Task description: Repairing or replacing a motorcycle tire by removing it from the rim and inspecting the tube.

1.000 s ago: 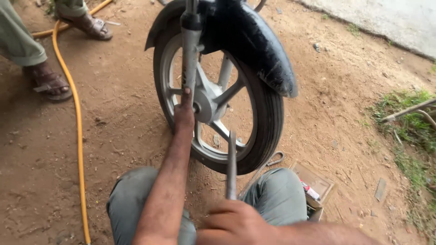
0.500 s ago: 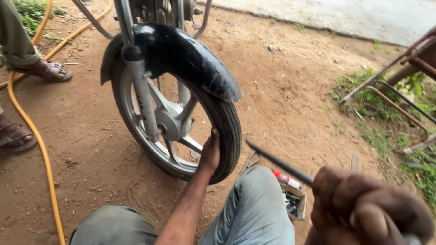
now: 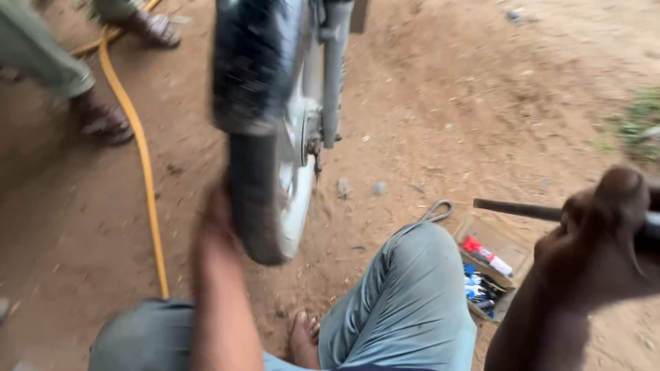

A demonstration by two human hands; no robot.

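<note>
A motorcycle front wheel [image 3: 258,199] with a black tyre and black mudguard [image 3: 254,62] stands edge-on before me, blurred by motion. My left hand [image 3: 214,206] is pressed against the tyre's left side; blur hides its fingers. At the right edge, my right hand [image 3: 605,227] is closed around a dark metal rod [image 3: 515,209] that points left. My knees in grey trousers [image 3: 405,302] frame the wheel, with my bare foot [image 3: 302,336] between them.
An open cardboard box [image 3: 512,244] with a red-and-white tube [image 3: 485,255] lies right of my knee, and a metal loop tool [image 3: 438,209] lies beside it. A yellow hose [image 3: 141,158] crosses the dirt at left. Another person's sandalled feet [image 3: 103,120] stand top left.
The wheel has turned from side-on to edge-on in my view. My left hand stays on the tyre. My right hand with the rod has moved from the lower middle to the right edge.
</note>
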